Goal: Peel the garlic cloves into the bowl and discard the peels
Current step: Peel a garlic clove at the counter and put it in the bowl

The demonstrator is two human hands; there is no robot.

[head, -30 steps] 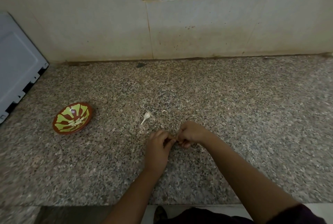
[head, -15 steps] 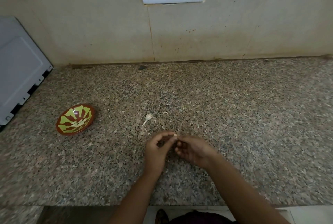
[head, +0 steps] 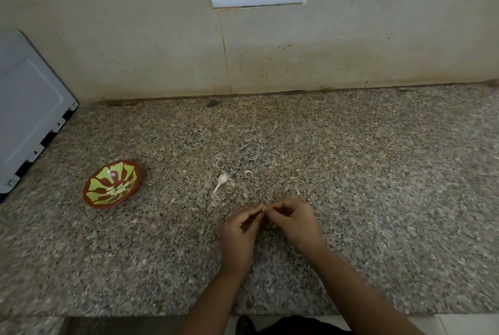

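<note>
two bare hands meet above a speckled granite counter (head: 351, 199). the left hand (head: 239, 232) and right hand (head: 293, 222) each bring thumb and forefinger tips together on one small pale garlic clove (head: 264, 209), the other fingers loosely curled; only a sliver of the clove shows between the fingertips, and whether skin remains on it cannot be told.

well to the left of the grip and a little beyond it sits a small brown bowl (head: 106, 205) with green petal markings, holding a few pale peeled cloves (head: 116, 190). just beyond the grip, slightly left, a whitish piece with a thin tail (head: 222, 181) lies on the counter, clove or peel unclear, with a tiny scrap (head: 248, 172) beside it.

the clove is likely light, firm and slick once bared, its skin papery and quick to tear. it probably handles best pinched at its blunt root end while the other hand's nail lifts skin from the pointed tip.
</note>
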